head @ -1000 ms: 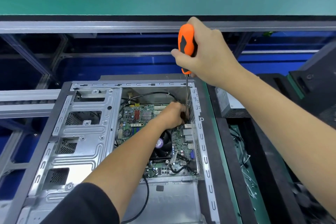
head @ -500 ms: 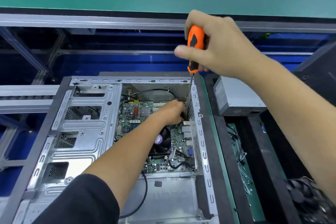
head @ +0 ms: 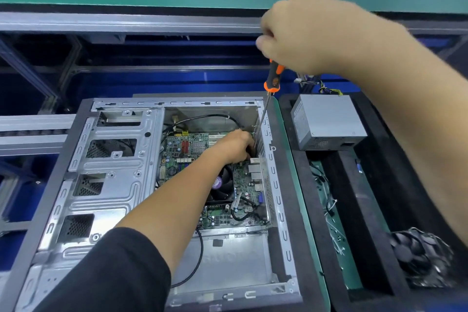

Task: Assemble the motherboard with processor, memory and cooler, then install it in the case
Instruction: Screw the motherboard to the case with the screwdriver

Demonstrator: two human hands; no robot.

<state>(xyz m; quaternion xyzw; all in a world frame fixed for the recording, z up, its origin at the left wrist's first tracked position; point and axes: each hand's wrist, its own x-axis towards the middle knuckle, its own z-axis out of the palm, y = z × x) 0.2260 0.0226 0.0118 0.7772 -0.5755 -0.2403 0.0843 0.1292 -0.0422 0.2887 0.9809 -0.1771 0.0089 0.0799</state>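
Looked like screw-down stage. Left hand point(head: 236, 145), black sleeve, reached deep into open grey sheet-metal case point(head: 111, 185), fingers curled at far-right corner of green motherboard point(head: 195, 147) seated inside; grip hidden, couldn't tell. Right hand point(head: 301, 33) clamped round orange-black screwdriver point(head: 272, 78), thin shaft angled down. Next: tip needs seating square on screw.

Motherboard point(head: 202, 172) lying in the case point(head: 114, 185), right of the drive cage point(head: 109, 159), cooler point(head: 222, 185) on it. Left hand point(head: 238, 147) inside at the board's far right corner. Right hand point(head: 304, 33) above, gripping the screwdriver point(head: 272, 78), shaft down along the right wall. Power supply point(head: 326, 121) right of the case; loose fan point(head: 417, 256) nearer, far right.
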